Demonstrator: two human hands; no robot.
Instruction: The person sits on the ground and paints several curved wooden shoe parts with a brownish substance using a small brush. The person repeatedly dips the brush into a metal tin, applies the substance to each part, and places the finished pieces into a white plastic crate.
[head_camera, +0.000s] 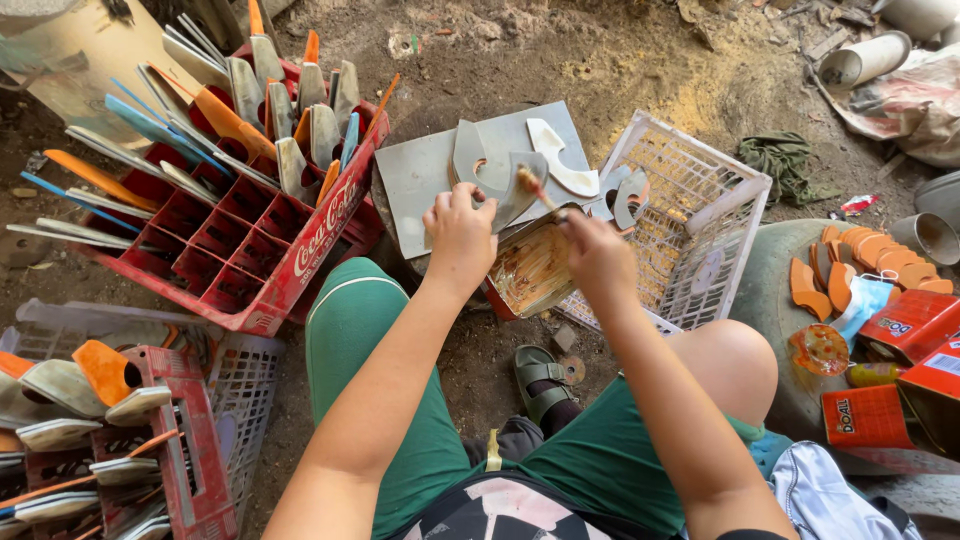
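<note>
My left hand (458, 232) grips a grey curved sole-shaped piece (478, 160), held upright over a flat grey board (420, 180). My right hand (596, 250) holds a small brush (533, 186) whose glue-wet tip touches that grey piece. Just below the hands stands an open tin of brownish glue (528, 272), tilted toward me. A white curved piece (560, 158) lies on the board beside the grey one. My knees in green shorts frame the tin.
A red bottle crate (250, 250) stuffed with grey, orange and blue cut pieces stands left. A white plastic basket (690, 215) lies right of the tin. Orange pieces (850, 262) and red boxes (905, 325) sit far right. Another crate and basket (180, 440) are bottom left.
</note>
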